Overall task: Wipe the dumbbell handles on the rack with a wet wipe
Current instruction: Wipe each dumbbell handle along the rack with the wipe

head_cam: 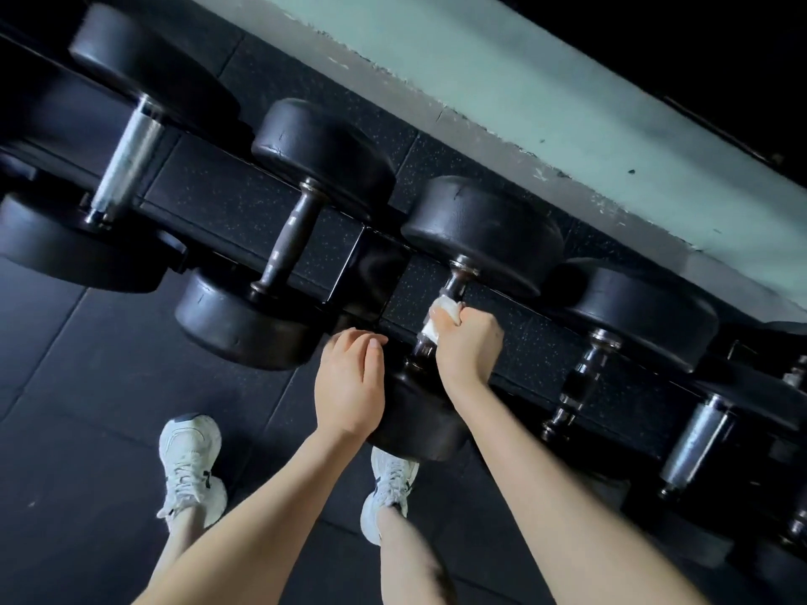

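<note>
Dim room, dark underfoot, pale at the back.
Black rubber floor tiles [78, 386] flecked with pale specks, seams showing between them; pale green wall [546, 89] beyond, paint chipped along its grey lower edge; deep shadow above.

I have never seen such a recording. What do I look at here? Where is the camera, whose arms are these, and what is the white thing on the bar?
There is no machine here: a person works with bare hands. The single picture comes from a camera worn on the person's head, looking down, so you see their own arms and white shoes. In front stands a rack that carries a row of black dumbbells. The right hand holds a white wet wipe wrapped around the handle of one dumbbell. The left hand is loosely curled beside it and holds nothing. I cannot tell whether it touches the dumbbell. Behind the rack is a pale green wall.
</note>
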`<state>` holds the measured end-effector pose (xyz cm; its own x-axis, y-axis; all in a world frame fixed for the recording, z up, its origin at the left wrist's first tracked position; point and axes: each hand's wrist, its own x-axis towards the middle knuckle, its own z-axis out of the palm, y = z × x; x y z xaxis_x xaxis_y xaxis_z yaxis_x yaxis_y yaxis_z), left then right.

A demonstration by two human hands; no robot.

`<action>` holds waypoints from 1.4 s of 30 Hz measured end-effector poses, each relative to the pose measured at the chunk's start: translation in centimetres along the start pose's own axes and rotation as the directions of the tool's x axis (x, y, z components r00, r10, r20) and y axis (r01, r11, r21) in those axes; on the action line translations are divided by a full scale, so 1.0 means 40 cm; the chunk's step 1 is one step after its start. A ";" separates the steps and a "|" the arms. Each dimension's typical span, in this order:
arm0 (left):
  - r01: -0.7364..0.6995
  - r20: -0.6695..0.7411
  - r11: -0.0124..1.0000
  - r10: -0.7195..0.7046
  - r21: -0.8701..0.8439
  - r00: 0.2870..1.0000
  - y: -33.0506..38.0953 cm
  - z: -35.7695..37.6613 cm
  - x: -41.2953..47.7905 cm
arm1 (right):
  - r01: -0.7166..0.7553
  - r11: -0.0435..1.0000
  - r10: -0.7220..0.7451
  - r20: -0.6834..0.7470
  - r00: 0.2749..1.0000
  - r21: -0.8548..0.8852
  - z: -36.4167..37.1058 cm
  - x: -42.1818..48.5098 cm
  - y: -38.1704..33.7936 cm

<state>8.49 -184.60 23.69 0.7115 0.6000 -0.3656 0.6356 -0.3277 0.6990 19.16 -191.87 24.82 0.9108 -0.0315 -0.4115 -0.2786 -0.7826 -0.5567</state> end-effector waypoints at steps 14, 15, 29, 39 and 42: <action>-0.083 0.169 0.991 0.099 -0.101 0.981 0.117 -0.070 0.035 | -0.173 0.972 0.122 0.290 0.949 0.156 -0.007 -0.082 -0.013; -0.062 0.226 0.996 0.075 -0.061 0.971 0.122 -0.057 0.053 | -0.190 0.962 0.126 0.297 0.946 0.195 -0.002 -0.078 -0.001; 0.357 0.458 0.915 -0.241 -0.187 0.856 0.097 0.061 0.183 | -0.027 0.999 0.031 -0.198 0.980 0.024 0.022 -0.147 0.121; 0.552 0.613 0.658 -0.170 -0.512 0.772 0.102 0.055 0.218 | 0.000 0.995 0.026 -0.274 0.961 0.095 0.028 -0.148 0.123; 0.507 0.618 0.688 -0.107 -0.520 0.779 0.087 0.057 0.211 | 0.012 0.996 0.013 -0.272 0.962 0.090 0.026 -0.149 0.121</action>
<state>17.38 -182.36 21.63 0.6714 0.0517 -0.7393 0.6418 0.4581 0.6150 12.05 -194.82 23.82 0.9556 -0.2098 -0.2068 -0.2940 -0.7235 -0.6246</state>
